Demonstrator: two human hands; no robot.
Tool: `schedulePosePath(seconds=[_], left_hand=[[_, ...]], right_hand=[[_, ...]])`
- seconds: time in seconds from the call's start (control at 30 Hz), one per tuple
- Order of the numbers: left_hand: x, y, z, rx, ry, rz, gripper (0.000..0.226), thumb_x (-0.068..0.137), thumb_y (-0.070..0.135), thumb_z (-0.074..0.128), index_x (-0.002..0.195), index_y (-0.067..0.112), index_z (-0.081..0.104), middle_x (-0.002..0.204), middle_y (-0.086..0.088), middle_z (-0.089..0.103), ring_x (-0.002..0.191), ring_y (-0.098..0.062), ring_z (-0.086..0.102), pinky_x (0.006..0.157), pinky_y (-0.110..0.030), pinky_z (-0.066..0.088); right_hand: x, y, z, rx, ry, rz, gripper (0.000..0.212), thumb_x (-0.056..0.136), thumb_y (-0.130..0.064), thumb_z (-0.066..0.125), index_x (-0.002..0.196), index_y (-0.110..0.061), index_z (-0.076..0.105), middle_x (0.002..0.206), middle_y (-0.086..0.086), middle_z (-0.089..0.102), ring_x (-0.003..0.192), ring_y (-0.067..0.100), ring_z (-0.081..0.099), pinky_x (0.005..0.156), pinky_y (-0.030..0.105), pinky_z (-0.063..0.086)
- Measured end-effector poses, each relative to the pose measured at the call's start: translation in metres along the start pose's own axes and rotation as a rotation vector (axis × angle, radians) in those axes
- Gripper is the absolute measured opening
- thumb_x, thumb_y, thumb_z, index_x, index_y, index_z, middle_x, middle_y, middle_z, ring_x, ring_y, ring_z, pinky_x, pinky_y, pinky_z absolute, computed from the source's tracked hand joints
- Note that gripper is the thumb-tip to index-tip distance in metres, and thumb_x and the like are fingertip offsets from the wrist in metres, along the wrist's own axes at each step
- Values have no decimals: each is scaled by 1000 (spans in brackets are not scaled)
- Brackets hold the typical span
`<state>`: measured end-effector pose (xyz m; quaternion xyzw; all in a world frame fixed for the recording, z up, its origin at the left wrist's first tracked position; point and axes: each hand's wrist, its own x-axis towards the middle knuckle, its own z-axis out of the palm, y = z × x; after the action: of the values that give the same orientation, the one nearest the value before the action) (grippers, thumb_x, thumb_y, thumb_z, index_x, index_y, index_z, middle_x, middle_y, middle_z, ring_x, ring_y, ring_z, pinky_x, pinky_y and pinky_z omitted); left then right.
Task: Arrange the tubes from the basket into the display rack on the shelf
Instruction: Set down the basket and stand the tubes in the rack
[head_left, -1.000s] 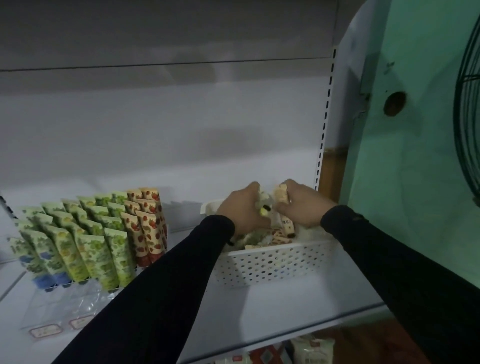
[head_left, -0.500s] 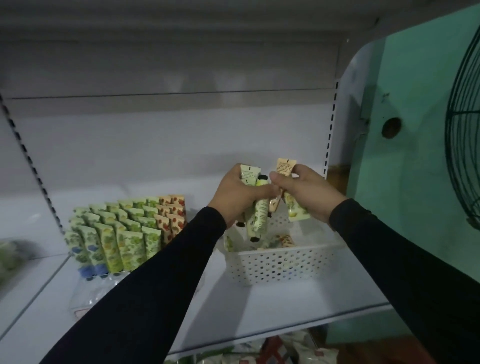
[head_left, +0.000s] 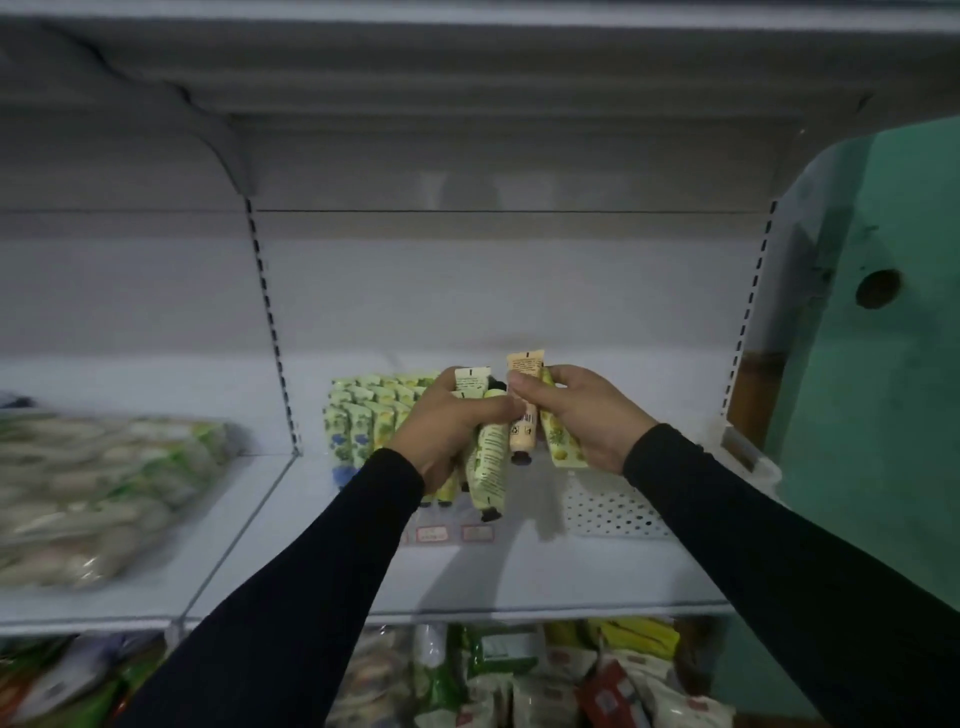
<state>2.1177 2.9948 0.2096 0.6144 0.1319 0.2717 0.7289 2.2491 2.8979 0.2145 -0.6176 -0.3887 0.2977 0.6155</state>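
My left hand (head_left: 447, 431) grips several pale green tubes (head_left: 488, 457), caps hanging downward. My right hand (head_left: 587, 421) pinches a peach tube (head_left: 524, 405) and holds a yellow-green tube (head_left: 563, 447) against its palm. Both hands meet in mid-air above the shelf (head_left: 519, 577), between the display rack and the basket. The display rack (head_left: 363, 415) stands behind my left hand, filled with upright green tubes; its front edge carries price labels (head_left: 475, 533). The white perforated basket (head_left: 613, 512) sits under my right wrist, mostly hidden by the arm.
Blurred bagged goods (head_left: 98, 493) lie on the neighbouring shelf at the left, past a slotted upright (head_left: 275, 353). Packets (head_left: 519, 675) fill the lower shelf. A green wall (head_left: 883, 415) rises at the right.
Both hands lifted out of the basket with tubes and shifted left toward the rack. The view swung left and up, revealing the neighbouring shelf.
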Motion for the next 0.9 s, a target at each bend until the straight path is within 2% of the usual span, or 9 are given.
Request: schedulePosePath(seconds=[0.1, 0.2, 0.27, 0.37, 0.47, 0.6, 0.7, 0.77, 0.9], left_hand=[[-14, 1, -24, -8, 37, -23, 49, 78, -8, 72, 122, -1, 52, 93, -26, 70, 72, -40, 69, 57, -47, 57], [-25, 0, -48, -23, 25, -38, 52, 77, -1, 76, 125, -1, 56, 111, -27, 68, 94, -45, 68, 77, -58, 57], [-32, -1, -62, -34, 39, -54, 56, 76, 2, 79, 127, 0, 54, 113, -23, 69, 100, -41, 68, 78, -50, 58], [-42, -5, -81, -12, 76, -24, 42, 79, -1, 75, 119, 0, 61, 110, -21, 71, 97, -36, 69, 75, -40, 58], [-52, -11, -95, 14, 123, 0, 37, 80, -5, 72, 114, 4, 64, 106, -15, 73, 94, -30, 71, 75, -35, 56], [-61, -19, -113, 19, 170, -41, 39, 78, -7, 72, 115, 3, 63, 99, -14, 74, 85, -29, 72, 67, -34, 55], [-67, -26, -122, -7, 182, -61, 41, 78, -9, 71, 116, 2, 62, 100, -16, 74, 84, -29, 72, 65, -33, 55], [-70, -28, -125, -31, 176, -70, 40, 78, -9, 71, 115, 2, 62, 102, -17, 73, 87, -30, 72, 64, -32, 56], [-73, -26, -128, -69, 104, -82, 32, 80, -10, 68, 109, 3, 66, 102, -19, 73, 84, -29, 71, 65, -31, 56]], right_hand=[[-1, -1, 29, 6, -25, 3, 69, 60, -50, 81, 115, -12, 65, 107, 6, 73, 103, 26, 68, 96, 46, 51], [-1, 0, 53, 16, -43, 11, 48, 75, -39, 78, 113, -12, 66, 107, 7, 73, 99, 26, 70, 84, 40, 56], [-2, 1, 69, 21, -65, 15, 41, 81, -33, 76, 113, -10, 65, 108, 8, 73, 99, 26, 70, 82, 40, 57], [-1, 6, 90, -9, -60, 23, 85, 57, -52, 87, 125, -12, 57, 117, 4, 70, 110, 24, 65, 99, 50, 49], [4, 18, 106, -2, -88, 43, 106, 42, -62, 90, 130, -13, 54, 121, 3, 67, 114, 26, 62, 99, 51, 49], [4, 33, 124, 22, -98, 77, 92, 56, -55, 87, 129, -12, 51, 120, -2, 66, 107, 19, 65, 93, 39, 54], [3, 41, 133, 53, -115, 106, 47, 77, -36, 79, 114, -15, 60, 104, 1, 71, 94, 18, 67, 76, 31, 57], [5, 48, 134, 62, -114, 123, 35, 84, -28, 74, 112, -13, 60, 105, 3, 71, 88, 16, 66, 62, 25, 53], [3, 48, 134, 46, -92, 110, 18, 87, -24, 72, 94, -20, 56, 94, -3, 67, 84, 13, 64, 68, 27, 54]])
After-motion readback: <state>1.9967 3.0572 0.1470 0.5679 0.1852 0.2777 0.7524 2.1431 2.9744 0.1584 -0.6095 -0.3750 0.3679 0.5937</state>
